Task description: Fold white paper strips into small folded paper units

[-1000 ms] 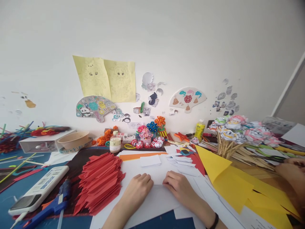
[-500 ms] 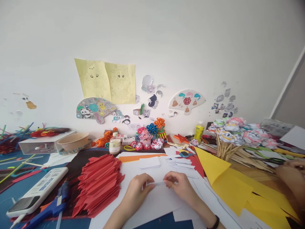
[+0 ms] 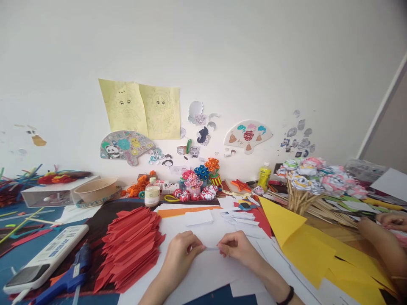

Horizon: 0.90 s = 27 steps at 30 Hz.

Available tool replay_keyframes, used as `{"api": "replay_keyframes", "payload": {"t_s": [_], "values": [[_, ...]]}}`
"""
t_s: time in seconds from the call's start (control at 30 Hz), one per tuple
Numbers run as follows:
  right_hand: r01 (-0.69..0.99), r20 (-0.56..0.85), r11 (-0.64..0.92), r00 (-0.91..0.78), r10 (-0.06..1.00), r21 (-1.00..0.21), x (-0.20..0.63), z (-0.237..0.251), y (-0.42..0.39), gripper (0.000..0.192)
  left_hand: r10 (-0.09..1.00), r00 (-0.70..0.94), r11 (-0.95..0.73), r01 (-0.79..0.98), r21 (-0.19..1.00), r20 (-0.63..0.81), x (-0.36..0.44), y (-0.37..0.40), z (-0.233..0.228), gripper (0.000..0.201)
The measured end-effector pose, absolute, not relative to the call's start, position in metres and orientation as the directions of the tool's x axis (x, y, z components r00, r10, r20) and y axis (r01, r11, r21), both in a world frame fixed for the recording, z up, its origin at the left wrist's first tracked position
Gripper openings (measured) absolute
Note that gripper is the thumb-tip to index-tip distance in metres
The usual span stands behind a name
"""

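Hands meet low at centre over the white sheet [image 3: 203, 271] on the surface. Left hand [image 3: 181, 254] and right hand [image 3: 238, 250] each pinch one end of a small white paper strip [image 3: 211, 247], fingers closed on it, thumb against forefinger. Strip sits between the two hands, just above the sheet, its middle showing in the gap between the fingertips. Right wrist wears a black band [image 3: 286, 295].

Left of the hands, a stack of folded red paper [image 3: 132, 245] lies fanned out, just beside the left wrist. Further left, a white remote [image 3: 44, 258] and a blue glue gun [image 3: 66, 277]. Right of the hands, yellow paper [image 3: 311, 245] spreads across the surface, with a bunch of paper flowers on sticks [image 3: 314, 182] behind it. Another person's hand [image 3: 392, 220] shows at the far right edge, near those sticks. Back by the wall stand a small bottle [image 3: 151, 192], a beige bowl [image 3: 95, 189] and a yellow glue bottle [image 3: 263, 176]. Two yellow drawings [image 3: 143, 109] hang on the wall above.
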State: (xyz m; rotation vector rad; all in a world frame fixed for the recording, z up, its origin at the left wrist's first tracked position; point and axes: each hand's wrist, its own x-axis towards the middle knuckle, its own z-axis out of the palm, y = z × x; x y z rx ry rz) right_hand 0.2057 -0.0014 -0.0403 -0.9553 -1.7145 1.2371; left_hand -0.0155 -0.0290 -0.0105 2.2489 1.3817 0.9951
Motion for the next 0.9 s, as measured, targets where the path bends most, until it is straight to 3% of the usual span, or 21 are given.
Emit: {"api": "replay_keyframes", "payload": {"t_s": [0.33,0.9], "values": [[0.162,0.233,0.308,-0.366,0.901,-0.937,0.204,-0.0437,-0.0019,0.039,0.871,0.284,-0.477,0.678,0.559,0.4,-0.0133,-0.0299,-0.0114,0.015],[0.112,0.147,0.208,-0.406,0.902,-0.972,0.2045,-0.0438,-0.0026,0.045,0.89,0.253,-0.447,0.656,0.609,0.38,-0.0146,-0.028,-0.0143,0.018]]}}
